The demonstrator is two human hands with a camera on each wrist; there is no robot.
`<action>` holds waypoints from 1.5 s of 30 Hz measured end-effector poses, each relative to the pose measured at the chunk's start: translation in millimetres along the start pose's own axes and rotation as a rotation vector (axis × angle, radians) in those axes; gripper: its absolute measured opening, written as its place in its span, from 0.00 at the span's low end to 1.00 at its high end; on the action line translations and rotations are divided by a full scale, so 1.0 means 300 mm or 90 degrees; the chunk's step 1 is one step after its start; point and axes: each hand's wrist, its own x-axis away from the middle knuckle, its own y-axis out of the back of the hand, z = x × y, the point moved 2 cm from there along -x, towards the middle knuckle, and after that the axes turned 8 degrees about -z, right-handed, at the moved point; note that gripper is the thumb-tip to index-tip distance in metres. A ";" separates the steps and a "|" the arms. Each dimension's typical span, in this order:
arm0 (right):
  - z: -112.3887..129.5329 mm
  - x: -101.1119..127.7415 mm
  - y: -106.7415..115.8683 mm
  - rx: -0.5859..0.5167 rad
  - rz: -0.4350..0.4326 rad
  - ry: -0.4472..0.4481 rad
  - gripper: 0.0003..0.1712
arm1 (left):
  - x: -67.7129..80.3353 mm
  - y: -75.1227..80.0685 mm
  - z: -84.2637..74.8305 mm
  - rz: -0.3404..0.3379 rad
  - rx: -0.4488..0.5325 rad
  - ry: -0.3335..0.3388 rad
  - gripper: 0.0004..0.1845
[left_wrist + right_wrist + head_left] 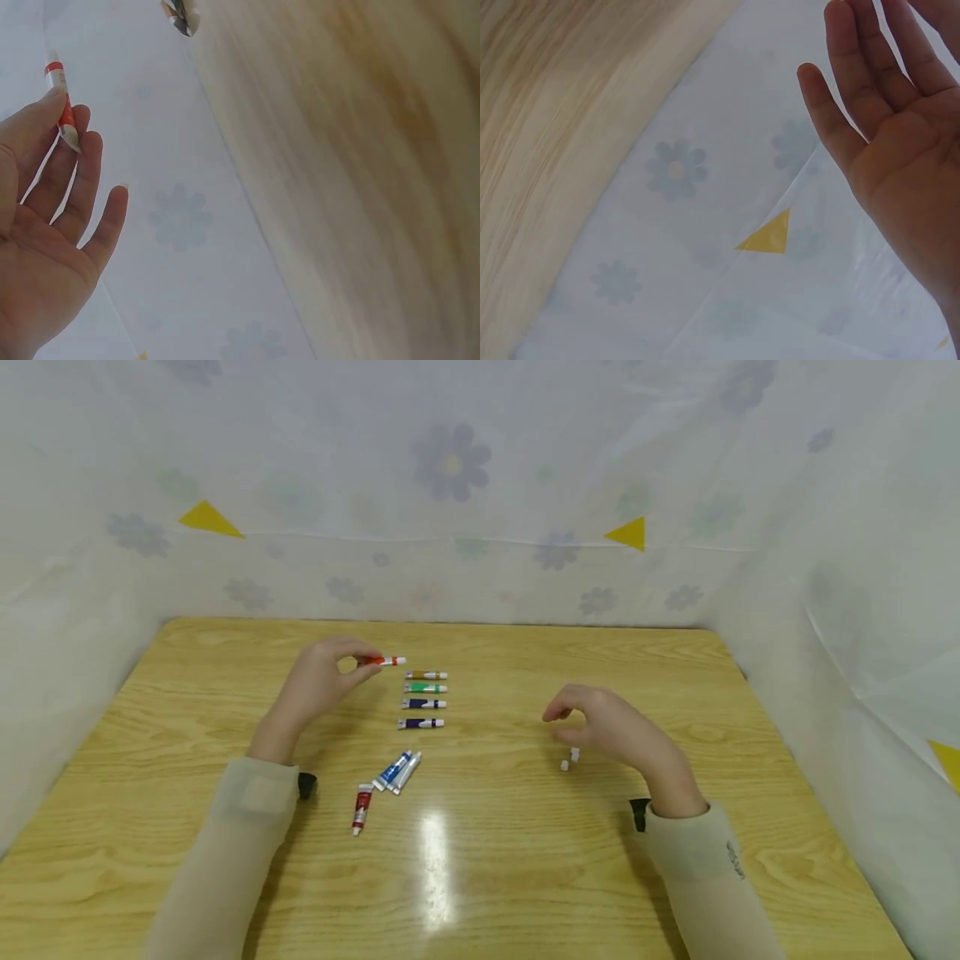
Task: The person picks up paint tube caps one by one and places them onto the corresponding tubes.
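Between thumb and fingertips my left hand [318,681] pinches an orange-red paint tube [390,661], its white cap pointing right. The same tube [66,116] shows in the left wrist view. Just below it on the table lies a column of small tubes, caps to the right: ochre [426,675], green [426,688], and two dark blue-violet ones, an upper tube [424,703] and a lower tube [421,723]. My right hand [607,727] is held over the table's right half with fingers loosely bent, holding nothing. Two small white pieces [575,753] lie beneath it.
Nearer me lie a blue tube [393,770] and a silver tube [407,773] side by side at a slant, with a dark red tube [362,808] to their left. Flower-patterned white sheeting [450,577] stands around the wooden table [510,877].
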 end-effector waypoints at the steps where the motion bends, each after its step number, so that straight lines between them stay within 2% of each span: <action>1: -0.002 0.001 0.000 0.002 0.006 -0.003 0.13 | -0.002 0.000 0.001 0.005 0.000 0.001 0.11; 20: -0.047 -0.004 -0.012 -0.002 0.066 -0.045 0.15 | -0.045 -0.015 0.042 0.091 0.003 0.038 0.14; 28: -0.065 -0.009 -0.024 -0.003 0.104 -0.088 0.15 | -0.066 -0.021 0.059 0.138 -0.010 0.024 0.14; 35: -0.073 -0.012 -0.033 -0.011 0.117 -0.081 0.15 | -0.071 -0.030 0.075 0.149 -0.006 0.036 0.12; 45: -0.084 -0.009 -0.045 -0.036 0.160 -0.065 0.10 | -0.082 -0.052 0.093 0.174 -0.020 0.045 0.12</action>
